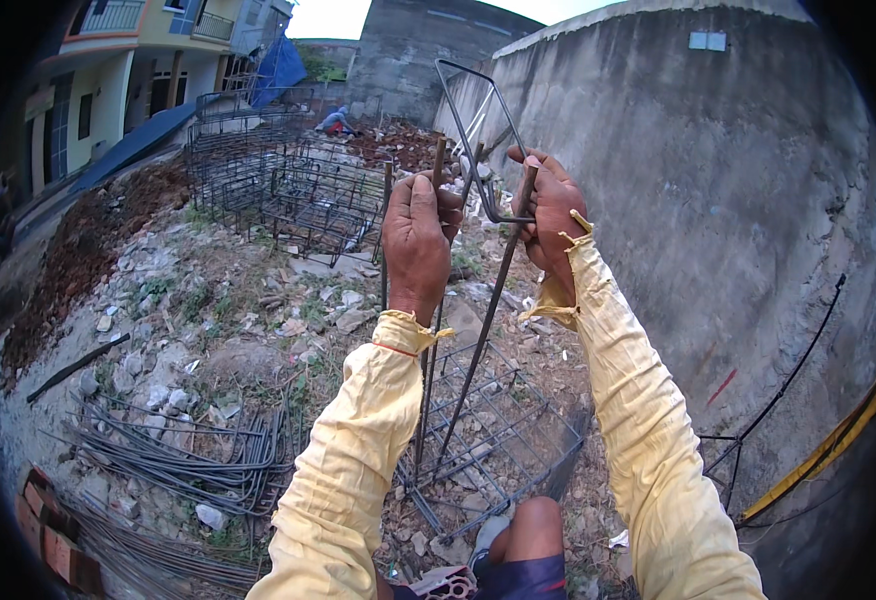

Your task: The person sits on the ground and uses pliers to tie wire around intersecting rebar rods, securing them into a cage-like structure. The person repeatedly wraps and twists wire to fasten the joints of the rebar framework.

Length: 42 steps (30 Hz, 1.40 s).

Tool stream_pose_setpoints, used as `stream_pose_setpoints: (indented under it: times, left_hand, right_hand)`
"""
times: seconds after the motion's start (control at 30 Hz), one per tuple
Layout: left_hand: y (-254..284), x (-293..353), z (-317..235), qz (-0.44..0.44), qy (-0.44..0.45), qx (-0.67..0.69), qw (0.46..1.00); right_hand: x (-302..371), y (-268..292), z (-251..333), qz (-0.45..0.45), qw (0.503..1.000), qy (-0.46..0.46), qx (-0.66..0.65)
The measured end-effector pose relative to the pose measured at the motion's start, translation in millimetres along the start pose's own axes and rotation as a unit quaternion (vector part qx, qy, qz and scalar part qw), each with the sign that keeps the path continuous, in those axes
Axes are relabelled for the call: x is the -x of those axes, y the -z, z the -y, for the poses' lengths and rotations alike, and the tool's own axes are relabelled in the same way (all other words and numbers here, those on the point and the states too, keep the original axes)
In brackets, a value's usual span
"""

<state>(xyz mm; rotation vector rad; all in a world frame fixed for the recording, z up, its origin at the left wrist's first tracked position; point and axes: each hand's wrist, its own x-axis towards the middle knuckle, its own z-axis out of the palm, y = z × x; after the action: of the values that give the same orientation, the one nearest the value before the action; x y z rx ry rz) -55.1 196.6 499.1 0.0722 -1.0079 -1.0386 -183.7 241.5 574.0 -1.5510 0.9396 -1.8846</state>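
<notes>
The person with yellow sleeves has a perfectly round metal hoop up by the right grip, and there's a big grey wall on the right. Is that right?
Not quite: the metal hoop isn't round. The head view shows straight sides and bent corners. It is by the right grip, the sleeves are yellow, and the grey wall is on the right.

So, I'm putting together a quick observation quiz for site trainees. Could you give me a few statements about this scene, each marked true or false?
1. The right hand touches a bent metal loop. True.
2. The left hand grips a brick. False: it holds an upright metal bar.
3. Both sleeves are dark blue. False: they are pale yellow.
4. A crouching person is visible in the background. True.
5. The tall grey wall on the right is spotless. False: it is streaked and stained.
</notes>
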Motion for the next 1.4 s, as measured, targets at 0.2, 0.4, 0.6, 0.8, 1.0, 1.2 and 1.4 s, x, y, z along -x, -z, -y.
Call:
stream_pose_setpoints:
  times: [0.2,0.4,0.6,0.8,1.0,1.2,1.4]
  left_hand:
    - [-6.0,-14.4,6.0,-0.012,0.060,0.074,0.995]
    - [-1.4,-26.4,-4.8,-0.039,0.154,0.091,0.983]
    - [4.2,-15.0,-5.5,-0.069,0.108,0.111,0.986]
    - [0.2,-11.8,4.7,-0.076,0.045,0.097,0.991]
    - [0.4,-39.6,25.6,-0.141,0.099,0.104,0.980]
    - [-2.3,-47.0,18.5,-0.183,0.235,0.163,0.941]
    - [-3.5,-49.4,20.1,-0.129,0.280,0.136,0.941]
  right_hand:
    - [-14.0,8.8,9.0,0.071,0.992,-0.070,0.071]
    - [-7.6,6.9,7.6,0.030,0.986,-0.128,0.106]
    - [1.4,7.1,1.5,0.079,0.990,-0.105,0.044]
    - [-4.5,6.6,4.2,0.108,0.982,-0.132,0.078]
    - [-13.6,7.6,-7.5,0.061,0.981,-0.157,0.092]
    - [-18.1,7.4,-27.7,0.011,0.982,-0.189,0.017]
    - [-15.7,13.0,-41.0,0.018,0.979,-0.177,-0.100]
